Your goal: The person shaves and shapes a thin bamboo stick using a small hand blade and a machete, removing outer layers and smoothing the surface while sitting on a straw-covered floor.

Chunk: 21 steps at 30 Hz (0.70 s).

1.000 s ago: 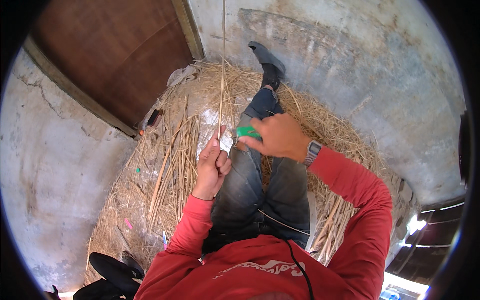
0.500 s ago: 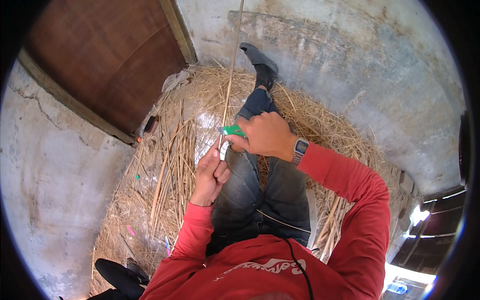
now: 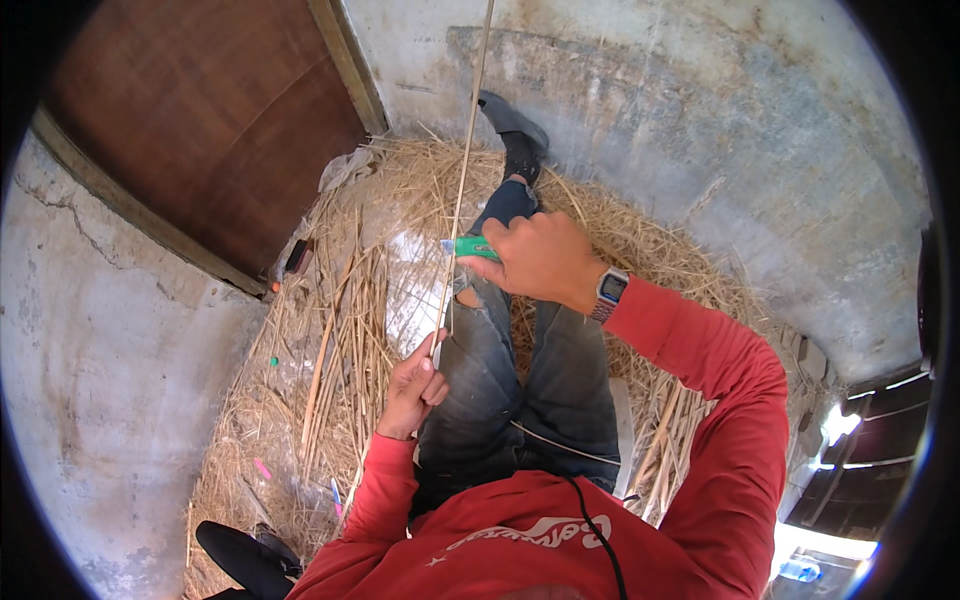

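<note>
A long thin pale strip, probably bamboo (image 3: 468,150), runs from the top of the view down to my left hand (image 3: 413,388). The fingers of that hand pinch its near end, in front of my left thigh. My right hand (image 3: 545,258) is closed around a green utility knife (image 3: 476,246). The knife's short blade points left and meets the strip a little above my left hand. Below the blade a thin sliver stands slightly apart from the strip. My right palm hides the rest of the knife's handle.
Straw-like shavings (image 3: 660,250) cover the floor, and several long split strips (image 3: 335,350) lie to my left. My outstretched leg ends in a grey shoe (image 3: 515,120) near the wall (image 3: 700,110). A brown door panel (image 3: 210,120) stands at the far left.
My left hand has drawn down toward me along with the strip's near end. My right hand and the knife have shifted slightly up, widening the gap between the hands.
</note>
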Each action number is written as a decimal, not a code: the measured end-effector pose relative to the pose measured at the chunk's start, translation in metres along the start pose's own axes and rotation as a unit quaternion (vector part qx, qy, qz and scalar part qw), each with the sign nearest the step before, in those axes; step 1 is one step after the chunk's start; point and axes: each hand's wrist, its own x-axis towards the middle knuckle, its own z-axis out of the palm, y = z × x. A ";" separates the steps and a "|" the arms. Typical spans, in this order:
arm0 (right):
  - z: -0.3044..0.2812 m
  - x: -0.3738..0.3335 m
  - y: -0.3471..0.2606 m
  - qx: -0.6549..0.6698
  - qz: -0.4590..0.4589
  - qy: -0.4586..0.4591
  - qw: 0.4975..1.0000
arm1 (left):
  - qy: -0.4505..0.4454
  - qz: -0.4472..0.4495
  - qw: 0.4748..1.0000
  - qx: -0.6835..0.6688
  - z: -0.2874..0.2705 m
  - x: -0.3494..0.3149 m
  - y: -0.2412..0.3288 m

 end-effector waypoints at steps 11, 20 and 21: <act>-0.027 0.012 0.011 0.016 0.034 -0.035 0.999 | -0.015 0.003 1.000 -0.004 -0.013 -0.019 -0.008; -0.006 0.006 -0.001 0.062 0.073 -0.052 0.994 | -0.015 0.011 1.000 0.016 -0.010 -0.004 0.003; -0.014 0.019 0.019 0.053 0.112 0.001 0.992 | -0.022 0.004 1.000 0.020 -0.014 -0.008 0.001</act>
